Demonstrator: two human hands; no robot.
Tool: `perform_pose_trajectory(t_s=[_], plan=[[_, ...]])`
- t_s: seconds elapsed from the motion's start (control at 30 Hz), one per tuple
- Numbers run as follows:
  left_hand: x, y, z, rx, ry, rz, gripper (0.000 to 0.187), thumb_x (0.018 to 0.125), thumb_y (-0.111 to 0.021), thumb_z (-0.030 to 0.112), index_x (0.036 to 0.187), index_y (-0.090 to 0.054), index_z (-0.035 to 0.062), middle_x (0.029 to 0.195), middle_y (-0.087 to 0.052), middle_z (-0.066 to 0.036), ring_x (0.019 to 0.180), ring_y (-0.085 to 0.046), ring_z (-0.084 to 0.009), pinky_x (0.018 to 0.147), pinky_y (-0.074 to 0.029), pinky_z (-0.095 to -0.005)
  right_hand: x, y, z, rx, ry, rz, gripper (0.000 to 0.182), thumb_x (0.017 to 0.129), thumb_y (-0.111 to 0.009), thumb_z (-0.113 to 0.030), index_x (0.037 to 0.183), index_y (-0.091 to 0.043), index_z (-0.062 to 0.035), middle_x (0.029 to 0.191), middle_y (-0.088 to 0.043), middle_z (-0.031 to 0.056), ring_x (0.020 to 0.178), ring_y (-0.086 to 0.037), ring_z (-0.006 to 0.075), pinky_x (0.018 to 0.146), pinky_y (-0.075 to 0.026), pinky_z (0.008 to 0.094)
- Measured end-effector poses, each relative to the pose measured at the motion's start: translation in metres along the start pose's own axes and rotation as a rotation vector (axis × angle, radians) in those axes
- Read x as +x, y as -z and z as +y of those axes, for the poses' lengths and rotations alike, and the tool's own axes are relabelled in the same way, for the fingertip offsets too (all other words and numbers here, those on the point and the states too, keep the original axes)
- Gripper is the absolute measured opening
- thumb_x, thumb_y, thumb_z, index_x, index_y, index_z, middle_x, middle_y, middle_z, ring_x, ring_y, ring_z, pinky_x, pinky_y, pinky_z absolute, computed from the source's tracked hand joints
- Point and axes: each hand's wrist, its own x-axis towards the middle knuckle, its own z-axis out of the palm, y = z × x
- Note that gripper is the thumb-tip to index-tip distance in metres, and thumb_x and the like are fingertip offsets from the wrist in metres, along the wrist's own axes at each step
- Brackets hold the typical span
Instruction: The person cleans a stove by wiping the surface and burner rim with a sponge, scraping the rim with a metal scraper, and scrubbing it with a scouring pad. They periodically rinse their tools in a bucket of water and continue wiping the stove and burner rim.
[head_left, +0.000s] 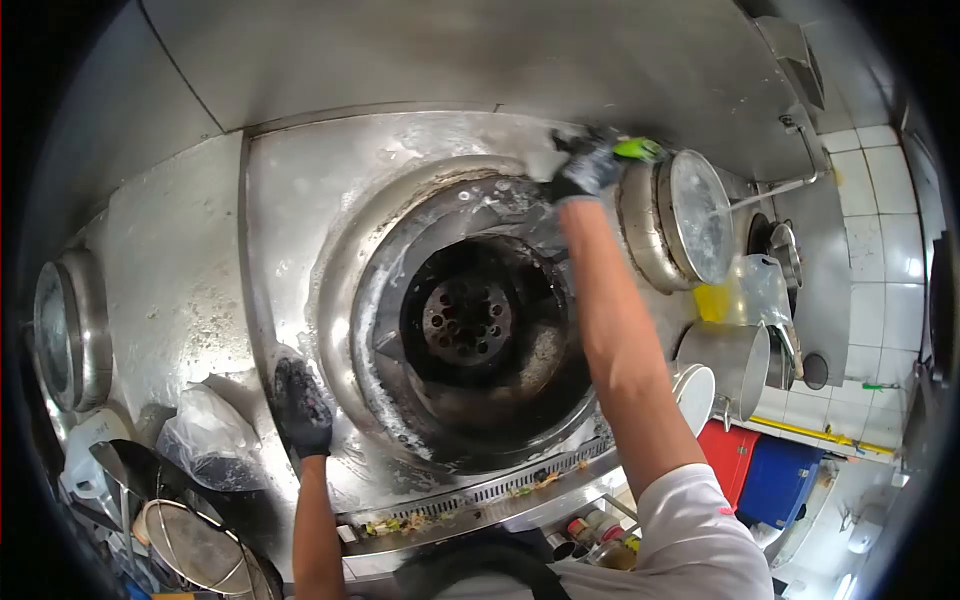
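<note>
My right hand (588,168), in a wet, foam-streaked black glove, reaches across to the back of the steel stove top. It is closed on a tool with a bright green handle (638,149), which sticks out to the right; its working end is blurred. My left hand (303,408), also in a foamy black glove, lies flat on the steel top (285,240) left of the burner. Between my arms is the round wok burner (375,385), with a dark well and a perforated disc (468,322) at its bottom. Suds streak its ring and the surrounding steel.
A round metal vessel (645,225) stands just right of my right hand, below a tap spout (765,195). Food scraps (410,522) lie along the front gutter. At left are a plastic bag (210,437) and a strainer (195,545). A large pot (735,360) stands at right.
</note>
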Motion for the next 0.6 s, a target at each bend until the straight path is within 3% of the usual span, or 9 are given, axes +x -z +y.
perform_pose_trajectory(t_s=[0.03,0.1,0.2,0.3,0.37,0.43,0.5,0.53,0.6], plan=[[-0.001,0.006,-0.004,0.577,-0.233,-0.042,0.059,0.087,-0.037,0.004,0.146,-0.03,0.0002,0.149,-0.036,-0.013,0.136,-0.038,-0.0234,0.112,-0.029,-0.0306,-0.008,-0.006,0.003,-0.008,0.03,-0.014,0.026,0.094,-0.054,-0.026,0.101,-0.054,-0.0005,0.074,-0.058,0.0097,0.05,-0.046,0.0164,0.047,-0.052,0.0378],[0.001,0.01,-0.005,0.601,-0.121,-0.174,0.06,0.085,-0.038,0.001,0.145,-0.031,-0.0004,0.151,-0.034,-0.013,0.137,-0.036,-0.0228,0.114,-0.026,-0.0307,-0.001,0.001,0.007,-0.012,0.055,-0.019,0.023,0.095,-0.053,-0.025,0.098,-0.054,-0.0019,0.072,-0.057,0.0087,0.051,-0.047,0.0162,0.046,-0.052,0.038],[0.005,0.012,0.025,0.557,-0.153,-0.129,0.062,0.083,-0.04,0.0,0.144,-0.032,-0.0003,0.15,-0.035,-0.012,0.137,-0.035,-0.0223,0.116,-0.021,-0.0313,0.031,0.031,-0.003,0.103,-0.236,0.016,0.026,0.095,-0.05,-0.035,0.088,-0.051,-0.01,0.062,-0.039,0.0035,0.047,-0.037,0.0157,0.055,-0.055,0.0441],[0.004,0.011,0.014,0.664,-0.233,-0.128,0.061,0.082,-0.043,0.001,0.143,-0.037,0.0012,0.148,-0.039,-0.013,0.137,-0.036,-0.0238,0.116,-0.02,-0.0324,-0.002,-0.001,-0.006,-0.039,0.071,0.037,0.022,0.094,-0.053,-0.025,0.083,-0.057,-0.0055,0.062,-0.05,0.0049,0.053,-0.05,0.0161,0.049,-0.052,0.0381],[-0.005,0.005,0.02,0.487,-0.081,-0.105,0.057,0.081,-0.048,0.003,0.138,-0.045,0.002,0.144,-0.044,-0.015,0.136,-0.038,-0.0258,0.116,-0.021,-0.0345,0.008,0.013,-0.005,-0.419,0.251,0.061,0.023,0.094,-0.054,-0.026,0.092,-0.058,-0.0026,0.067,-0.054,0.0066,0.055,-0.052,0.0192,0.051,-0.053,0.0389],[0.004,0.006,0.026,0.641,-0.198,-0.085,0.052,0.083,-0.048,0.004,0.135,-0.05,0.0015,0.142,-0.046,-0.016,0.135,-0.038,-0.0271,0.116,-0.021,-0.0359,0.016,0.02,-0.012,0.112,-0.273,0.083,0.026,0.093,-0.054,-0.027,0.099,-0.057,-0.0012,0.072,-0.057,0.0085,0.057,-0.055,0.0216,0.051,-0.053,0.0395],[0.011,0.003,0.03,0.727,-0.286,-0.053,0.049,0.084,-0.047,0.005,0.132,-0.053,0.0013,0.14,-0.047,-0.017,0.135,-0.039,-0.0282,0.116,-0.021,-0.0376,-0.017,-0.002,-0.004,0.068,-0.123,0.057,0.026,0.095,-0.054,-0.029,0.101,-0.055,-0.0036,0.073,-0.058,0.0092,0.055,-0.054,0.0189,0.051,-0.054,0.0384],[0.008,-0.002,0.024,0.366,-0.154,-0.046,0.049,0.084,-0.047,0.005,0.132,-0.053,0.0017,0.14,-0.047,-0.017,0.135,-0.039,-0.0292,0.116,-0.022,-0.0382,-0.033,-0.02,0.006,0.003,-0.036,-0.022,0.025,0.095,-0.056,-0.028,0.099,-0.055,-0.004,0.071,-0.057,0.0086,0.053,-0.053,0.0182,0.051,-0.055,0.0395],[0.005,0.003,0.038,0.795,-0.287,-0.076,0.049,0.083,-0.047,0.008,0.131,-0.053,0.0029,0.14,-0.047,-0.017,0.134,-0.039,-0.0307,0.115,-0.023,-0.0397,-0.03,-0.023,0.021,-0.04,0.03,-0.159,0.024,0.094,-0.06,-0.028,0.097,-0.054,-0.0041,0.067,-0.056,0.0074,0.051,-0.052,0.0171,0.049,-0.055,0.0406]])
